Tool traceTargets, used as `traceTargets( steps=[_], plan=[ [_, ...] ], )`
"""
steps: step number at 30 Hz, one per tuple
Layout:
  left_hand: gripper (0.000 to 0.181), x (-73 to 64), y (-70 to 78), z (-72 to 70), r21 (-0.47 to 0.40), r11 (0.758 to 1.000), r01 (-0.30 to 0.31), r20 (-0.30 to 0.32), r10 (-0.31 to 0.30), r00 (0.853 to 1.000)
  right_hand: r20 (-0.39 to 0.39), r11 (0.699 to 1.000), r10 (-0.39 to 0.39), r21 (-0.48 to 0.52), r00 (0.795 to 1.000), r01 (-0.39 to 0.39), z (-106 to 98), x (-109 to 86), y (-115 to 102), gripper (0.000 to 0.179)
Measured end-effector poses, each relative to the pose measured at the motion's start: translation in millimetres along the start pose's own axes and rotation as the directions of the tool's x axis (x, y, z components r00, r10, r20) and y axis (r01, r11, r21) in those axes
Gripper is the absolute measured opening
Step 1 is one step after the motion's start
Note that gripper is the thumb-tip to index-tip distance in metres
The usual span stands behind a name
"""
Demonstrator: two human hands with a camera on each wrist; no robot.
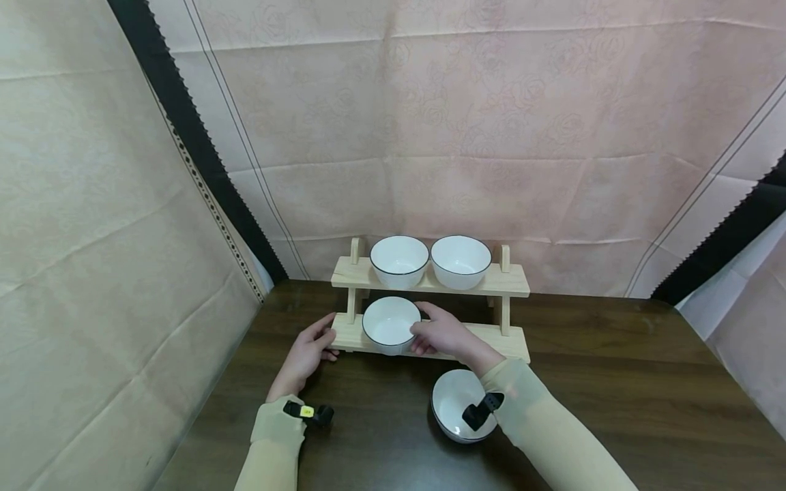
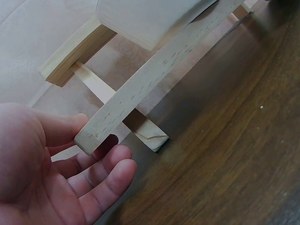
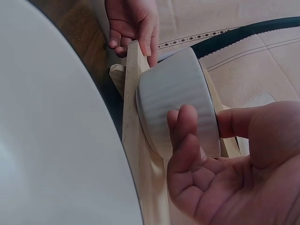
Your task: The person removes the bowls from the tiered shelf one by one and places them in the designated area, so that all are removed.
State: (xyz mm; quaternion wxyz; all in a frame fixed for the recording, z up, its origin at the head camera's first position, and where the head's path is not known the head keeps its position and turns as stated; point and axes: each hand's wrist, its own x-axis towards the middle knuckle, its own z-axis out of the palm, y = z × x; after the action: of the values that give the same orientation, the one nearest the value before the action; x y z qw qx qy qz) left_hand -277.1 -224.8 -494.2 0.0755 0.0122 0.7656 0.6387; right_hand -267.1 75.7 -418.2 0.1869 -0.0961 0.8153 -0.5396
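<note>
A two-tier wooden rack (image 1: 511,341) stands on the table. My left hand (image 1: 307,351) grips the left end of its lower board (image 2: 123,104), thumb on top and fingers curled underneath in the left wrist view. On the left part of that lower board sits a white bowl (image 1: 389,319) with a dark rim. My right hand (image 1: 447,334) holds this bowl by its right side, thumb at the rim and fingers against the outer wall (image 3: 159,96). Beneath my right forearm, another white bowl (image 1: 453,399) rests on the table, partly covered by the wrist camera.
Two more white bowls, one on the left (image 1: 399,258) and one on the right (image 1: 460,259), stand side by side on the upper board. The dark wooden table (image 1: 614,382) meets a pale cloth backdrop (image 1: 491,123) behind the rack.
</note>
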Motion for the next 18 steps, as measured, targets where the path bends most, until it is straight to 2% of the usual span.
traceTargets(
  steps=[5,18],
  plan=[
    [0.048,-8.9,13.9,1.8,0.005,1.0,0.005,0.016,-0.005,1.0,-0.008,1.0,0.003,0.011,1.0,-0.003,-0.4,0.4,0.0,0.059],
    [0.047,-10.1,15.5,1.8,0.003,1.0,0.004,0.013,-0.004,1.0,-0.01,1.0,0.007,0.007,1.0,-0.007,0.9,1.6,2.8,0.06]
  ],
)
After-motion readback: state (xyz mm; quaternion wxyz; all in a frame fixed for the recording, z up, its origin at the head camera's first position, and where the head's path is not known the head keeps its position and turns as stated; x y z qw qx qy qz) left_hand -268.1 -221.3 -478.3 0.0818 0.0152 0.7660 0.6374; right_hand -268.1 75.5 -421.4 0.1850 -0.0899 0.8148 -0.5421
